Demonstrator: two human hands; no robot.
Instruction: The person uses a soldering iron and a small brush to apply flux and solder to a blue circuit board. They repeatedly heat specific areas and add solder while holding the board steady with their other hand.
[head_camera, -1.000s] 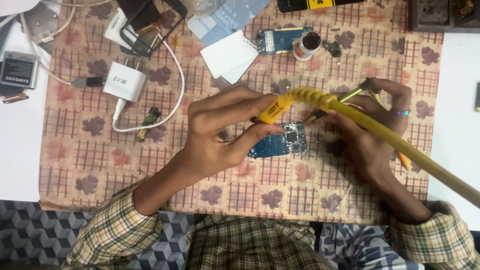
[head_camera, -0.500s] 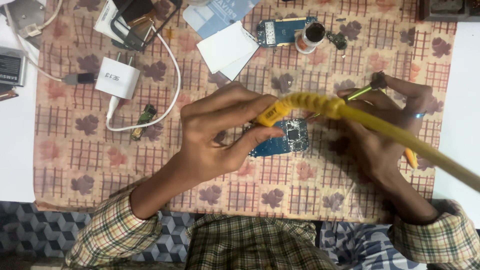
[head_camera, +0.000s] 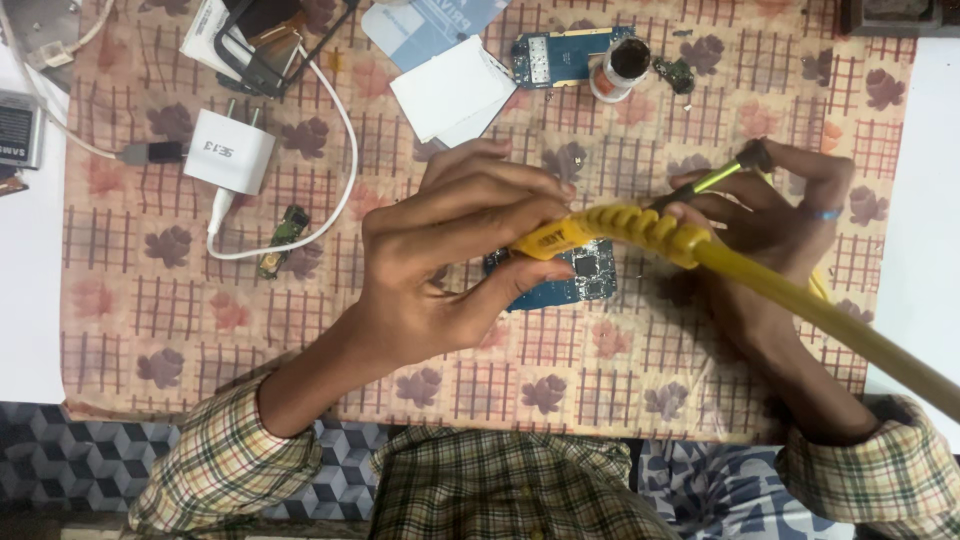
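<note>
Presently, your holdings at this moment stood as follows.

Item one: your left hand (head_camera: 450, 255) was closed around the yellow handle of a soldering iron (head_camera: 600, 228), fingers wrapped over the grip near its ribbed collar, with the yellow cable (head_camera: 830, 320) trailing off toward your right side. The handle looked rigid and light; the ribbed part was the safe place to hold, well back from the tip, which was hidden under your fingers.

Item two: your right hand (head_camera: 770, 230) was pinched on a thin green-shafted tool (head_camera: 715, 178) with a dark end, slender and probably stiff; whether it was tweezers or a probe could not be told.

Item three: a blue circuit board (head_camera: 575, 280) lay flat on the patterned cloth (head_camera: 200, 300), directly beneath both hands and partly covered by them. It appeared thin, light and fragile; you would best have steadied it by its bare edges, not by the chips on its face.

Sundries, further up the cloth: a second blue circuit board (head_camera: 560, 55), a small round pot with dark contents (head_camera: 625, 68) just beside it, white cards (head_camera: 450, 95), a white charger plug (head_camera: 230, 152) with its white cord (head_camera: 335, 190), and a small green component (head_camera: 285, 235) near the cord.
</note>
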